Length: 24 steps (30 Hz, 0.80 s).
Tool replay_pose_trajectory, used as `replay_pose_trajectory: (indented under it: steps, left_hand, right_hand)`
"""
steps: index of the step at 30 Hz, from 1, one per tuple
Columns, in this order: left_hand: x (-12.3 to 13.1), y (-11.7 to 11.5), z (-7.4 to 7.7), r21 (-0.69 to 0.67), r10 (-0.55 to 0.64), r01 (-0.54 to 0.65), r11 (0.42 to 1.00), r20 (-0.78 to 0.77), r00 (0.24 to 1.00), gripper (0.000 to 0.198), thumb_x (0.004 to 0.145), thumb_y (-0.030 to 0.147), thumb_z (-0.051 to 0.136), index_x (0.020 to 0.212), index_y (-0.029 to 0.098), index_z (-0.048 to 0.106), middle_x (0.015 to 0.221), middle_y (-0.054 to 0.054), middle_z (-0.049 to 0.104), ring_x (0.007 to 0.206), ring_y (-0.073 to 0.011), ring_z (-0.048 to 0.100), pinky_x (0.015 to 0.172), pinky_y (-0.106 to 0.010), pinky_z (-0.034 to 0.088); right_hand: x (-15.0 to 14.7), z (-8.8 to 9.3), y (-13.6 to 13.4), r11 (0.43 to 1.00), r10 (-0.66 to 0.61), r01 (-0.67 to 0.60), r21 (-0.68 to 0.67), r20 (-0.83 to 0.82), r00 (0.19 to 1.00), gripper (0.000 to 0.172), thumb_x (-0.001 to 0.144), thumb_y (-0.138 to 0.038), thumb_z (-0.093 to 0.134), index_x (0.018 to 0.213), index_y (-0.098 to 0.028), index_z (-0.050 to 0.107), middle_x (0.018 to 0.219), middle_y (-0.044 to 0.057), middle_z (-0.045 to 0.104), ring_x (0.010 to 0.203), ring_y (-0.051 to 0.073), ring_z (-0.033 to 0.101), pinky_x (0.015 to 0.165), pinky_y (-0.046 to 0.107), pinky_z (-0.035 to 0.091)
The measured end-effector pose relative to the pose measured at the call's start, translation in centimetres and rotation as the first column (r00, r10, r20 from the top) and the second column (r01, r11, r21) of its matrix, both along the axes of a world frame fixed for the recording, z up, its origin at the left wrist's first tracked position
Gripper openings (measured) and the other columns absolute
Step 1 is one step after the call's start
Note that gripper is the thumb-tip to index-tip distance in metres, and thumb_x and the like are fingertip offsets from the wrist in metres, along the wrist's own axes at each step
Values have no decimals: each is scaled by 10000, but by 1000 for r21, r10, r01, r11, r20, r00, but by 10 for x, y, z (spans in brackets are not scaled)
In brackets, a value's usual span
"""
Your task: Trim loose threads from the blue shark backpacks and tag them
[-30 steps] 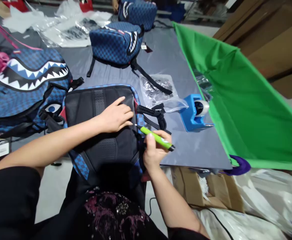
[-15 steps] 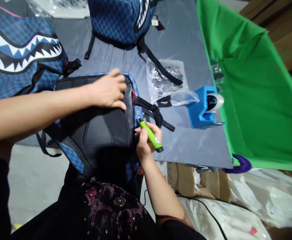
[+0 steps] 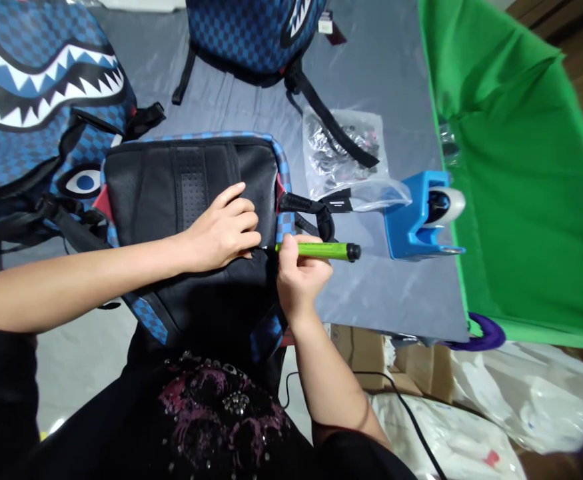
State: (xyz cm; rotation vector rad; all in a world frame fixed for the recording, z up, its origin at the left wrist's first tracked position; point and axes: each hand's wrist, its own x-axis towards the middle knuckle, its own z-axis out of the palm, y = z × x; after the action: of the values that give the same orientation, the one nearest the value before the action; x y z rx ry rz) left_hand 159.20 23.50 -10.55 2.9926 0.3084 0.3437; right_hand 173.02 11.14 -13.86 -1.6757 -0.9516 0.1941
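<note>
A backpack (image 3: 146, 193) with a black padded back and blue checkered edges lies back side up at the table's near edge. On its back panel rests my left hand (image 3: 224, 230), fingers spread and holding nothing. My right hand (image 3: 302, 270) is closed around a green marker (image 3: 326, 251) at the backpack's right edge. The marker lies nearly level, its black end to the right, its other end against the black panel; the tip is too small to make out. A black strap (image 3: 306, 205) sticks out just above my right hand.
Two more checkered backpacks lie on the grey table (image 3: 386, 293): one at left (image 3: 46, 40), one at the top (image 3: 241, 40). A plastic bag (image 3: 344, 147) and a blue tape dispenser (image 3: 401, 220) are at right, beside a green fabric bin (image 3: 531, 200). Cardboard boxes (image 3: 356, 353) stand below.
My left hand has moved down the back panel. The marker has swung from slanting to nearly level, its tip end now at the panel's right side. The backpack's top part lies flatter.
</note>
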Motion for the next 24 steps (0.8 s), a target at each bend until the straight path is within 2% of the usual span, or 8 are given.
replay_pose_trajectory:
  steps: [5,11,16,18,20,22,24]
  left_hand:
    - [5,-8,2,-192,31,-14,981,88,996,271,949,333,489,793,249,693,873,-1,585,1059,-190,546,1225,-532,213]
    - [11,-14,2,-147,35,-34,989,7,999,312,965,380,445,820,260,693,884,0,580,1097,-200,542,1226,-546,202]
    - [14,-15,4,-179,39,-31,983,41,998,283,954,373,468,818,259,689,873,14,584,1096,-196,545,1221,-541,212]
    - [15,-17,4,-126,22,-15,992,55,998,276,957,365,474,820,254,686,869,13,594,1080,-199,550,1209,-543,236]
    - [16,-18,6,20,-20,19,1000,76,997,269,964,363,483,835,239,684,867,-2,614,1052,-211,556,1189,-542,273]
    - [16,-18,7,155,-63,45,987,113,992,260,967,354,497,844,222,683,861,-17,631,1018,-222,563,1168,-532,309]
    - [16,-18,9,235,-94,56,970,154,983,248,964,338,511,843,205,682,859,-30,644,984,-228,571,1148,-522,342]
  right_hand:
    - [9,8,-5,992,78,-59,-109,177,981,338,924,-393,535,664,-182,586,622,-1,580,513,100,511,521,237,433]
    - [19,11,-11,985,116,-87,-151,201,973,338,932,-404,523,686,-184,596,616,-5,570,513,104,517,511,233,417]
    - [22,16,-14,980,138,-104,-170,208,968,326,934,-386,535,698,-178,616,640,4,596,510,101,522,518,227,412]
    - [24,20,-15,976,157,-118,-185,213,964,321,937,-381,539,707,-174,626,650,8,609,508,98,522,522,224,408]
    - [26,24,-15,971,170,-128,-201,207,964,323,948,-377,533,719,-171,629,656,12,619,511,93,524,532,219,406]
    - [28,27,-15,965,191,-150,-216,181,965,318,950,-374,540,721,-169,623,630,5,604,503,86,512,527,211,396]
    - [30,30,-15,958,213,-179,-223,142,967,308,945,-366,558,715,-168,609,579,-13,562,485,78,490,511,201,380]
